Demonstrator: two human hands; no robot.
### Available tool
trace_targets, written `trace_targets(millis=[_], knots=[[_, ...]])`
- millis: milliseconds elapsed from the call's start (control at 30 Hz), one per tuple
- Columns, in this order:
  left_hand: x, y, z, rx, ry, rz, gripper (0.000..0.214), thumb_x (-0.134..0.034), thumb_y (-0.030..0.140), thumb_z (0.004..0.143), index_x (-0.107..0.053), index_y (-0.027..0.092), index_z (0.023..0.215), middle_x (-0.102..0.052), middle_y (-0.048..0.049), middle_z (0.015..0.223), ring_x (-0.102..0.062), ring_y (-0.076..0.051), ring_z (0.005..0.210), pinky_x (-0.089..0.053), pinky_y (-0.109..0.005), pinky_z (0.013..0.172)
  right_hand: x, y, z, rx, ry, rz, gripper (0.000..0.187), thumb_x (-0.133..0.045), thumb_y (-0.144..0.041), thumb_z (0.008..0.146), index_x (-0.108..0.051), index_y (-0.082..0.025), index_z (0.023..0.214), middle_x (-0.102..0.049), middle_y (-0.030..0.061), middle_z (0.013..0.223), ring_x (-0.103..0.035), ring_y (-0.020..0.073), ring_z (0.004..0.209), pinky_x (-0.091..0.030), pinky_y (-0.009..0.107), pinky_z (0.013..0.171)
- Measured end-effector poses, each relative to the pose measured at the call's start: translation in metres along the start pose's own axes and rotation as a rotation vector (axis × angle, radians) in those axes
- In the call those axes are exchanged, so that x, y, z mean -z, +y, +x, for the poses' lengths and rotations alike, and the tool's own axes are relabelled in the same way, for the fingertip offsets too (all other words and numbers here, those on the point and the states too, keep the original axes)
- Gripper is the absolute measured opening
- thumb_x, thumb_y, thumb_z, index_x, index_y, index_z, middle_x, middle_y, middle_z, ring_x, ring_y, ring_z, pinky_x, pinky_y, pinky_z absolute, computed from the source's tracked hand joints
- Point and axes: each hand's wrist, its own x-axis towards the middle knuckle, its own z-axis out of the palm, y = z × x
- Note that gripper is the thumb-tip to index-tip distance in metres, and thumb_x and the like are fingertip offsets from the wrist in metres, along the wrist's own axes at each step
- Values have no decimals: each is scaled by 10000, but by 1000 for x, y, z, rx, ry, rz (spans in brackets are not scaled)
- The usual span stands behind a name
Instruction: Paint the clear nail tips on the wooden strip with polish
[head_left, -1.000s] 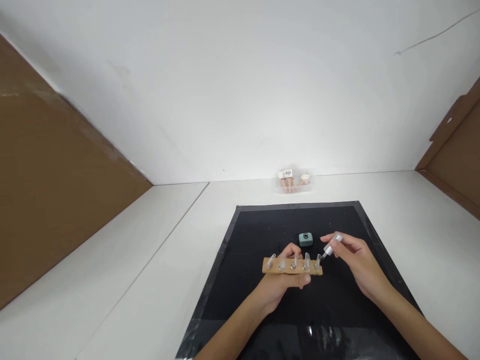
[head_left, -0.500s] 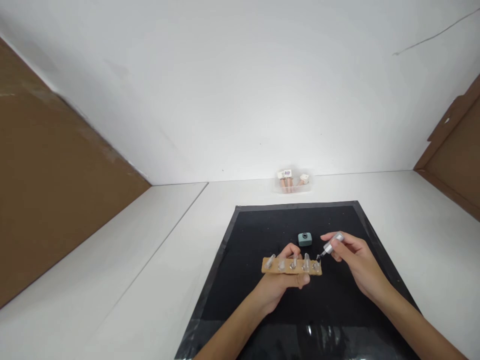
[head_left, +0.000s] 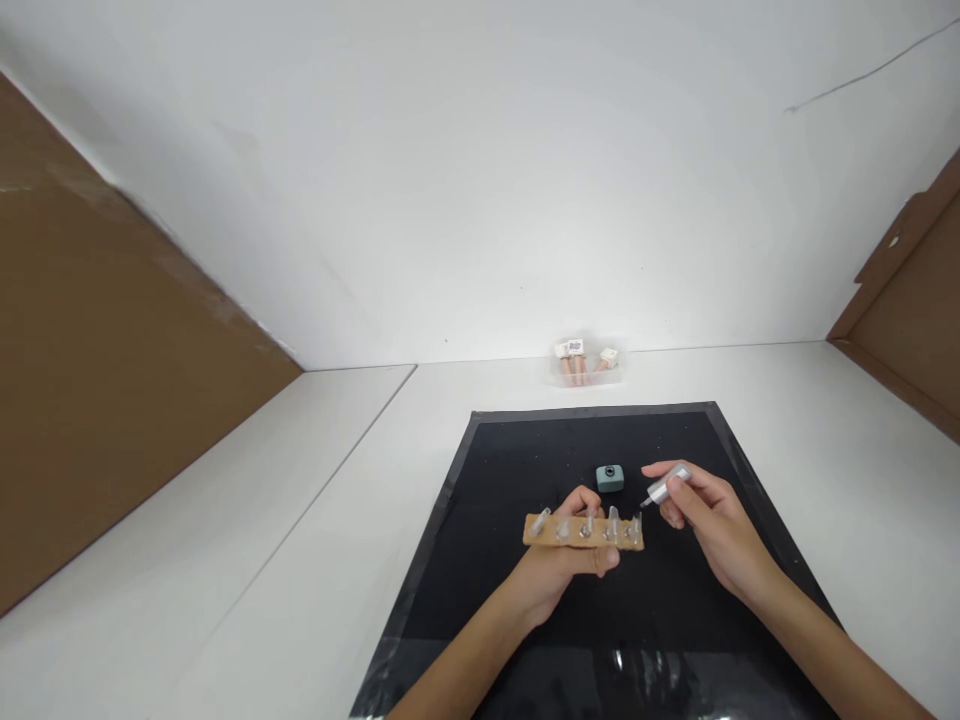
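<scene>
My left hand grips a tan cardboard strip from below, thumb along its near edge and fingers behind. Several clear false nail tips stand up along the strip, some tilted. My right hand pinches the silver cap of a nail polish brush between thumb and fingers. Its thin tip points down and left, close to the rightmost nail tip with a small gap between. A squat teal nail polish bottle with a dark round mouth stands just beyond my left hand.
A black mat with a taped border lies under my hands on the white table. Behind it, a clear tray holds several pinkish sticks with white tops. Brown cardboard panels flank the table, with a white wall at the back.
The brush has shifted slightly up and to the right, away from the rightmost nail tip. My left hand, the strip and the bottle look unmoved.
</scene>
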Motion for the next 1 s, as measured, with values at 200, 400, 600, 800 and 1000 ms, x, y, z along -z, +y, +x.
trace_targets(millis=[200, 400, 600, 800, 1000], knots=[[1, 0, 1, 0, -15, -2, 526, -843, 241, 466, -359, 194, 666, -486, 75, 592, -408, -51, 521, -350, -175, 475, 1, 1, -1, -53, -71, 7, 390, -640, -553, 704, -718, -177, 770, -386, -46, 482, -298, 93, 455, -245, 243, 447], [0, -1, 0, -1, -12, -8, 531, -844, 242, 457, -357, 195, 664, -467, 84, 593, -395, -42, 507, -347, -173, 475, 1, 1, -1, -35, -4, 80, 370, -644, -527, 715, -719, -194, 858, -370, -50, 490, -300, 103, 467, -257, 252, 456], [1, 0, 0, -1, -18, 0, 519, -838, 238, 470, -359, 196, 666, -479, 75, 600, -413, -49, 517, -354, -175, 477, 4, 4, -3, -34, -113, 77, 372, -624, -526, 739, -734, -195, 867, -354, -53, 477, -274, 95, 461, -239, 254, 454], [0, 0, 0, 3, -7, 1, 526, -843, 243, 459, -360, 195, 663, -470, 80, 581, -400, -46, 504, -347, -175, 472, 4, 4, -3, -28, -99, 94, 358, -645, -503, 736, -728, -238, 961, -380, -50, 495, -307, 94, 468, -246, 252, 462], [2, -1, 0, 4, -18, 2, 520, -840, 248, 475, -361, 195, 670, -476, 78, 601, -412, -47, 517, -360, -174, 480, 6, 5, -4, -6, -131, 73, 337, -644, -500, 740, -739, -228, 916, -405, -42, 498, -306, 97, 472, -251, 261, 470]])
